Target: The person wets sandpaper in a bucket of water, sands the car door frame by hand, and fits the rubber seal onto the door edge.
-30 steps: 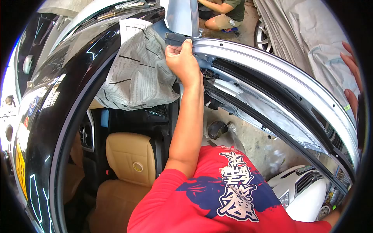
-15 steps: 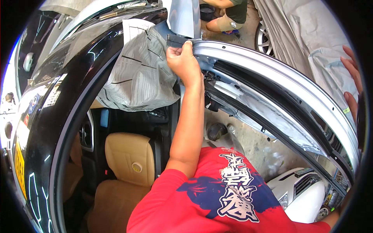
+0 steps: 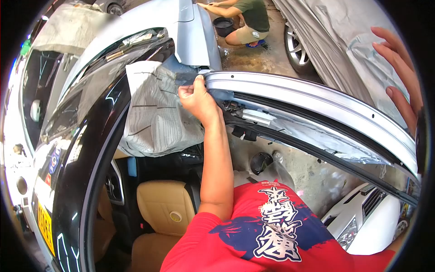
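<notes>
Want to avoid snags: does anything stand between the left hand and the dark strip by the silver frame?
Nothing visible does: the left hand touches the dark strip; the newspaper hangs beside them, not between.

The left hand (image 3: 197, 100), fingers curled, sits upper centre; the right hand (image 3: 407, 75) (partly cropped) spreads its fingers upper right.

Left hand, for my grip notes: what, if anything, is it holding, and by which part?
The left hand appears to pinch a dark grey strip at its near edge, between thumb and fingers.
</notes>
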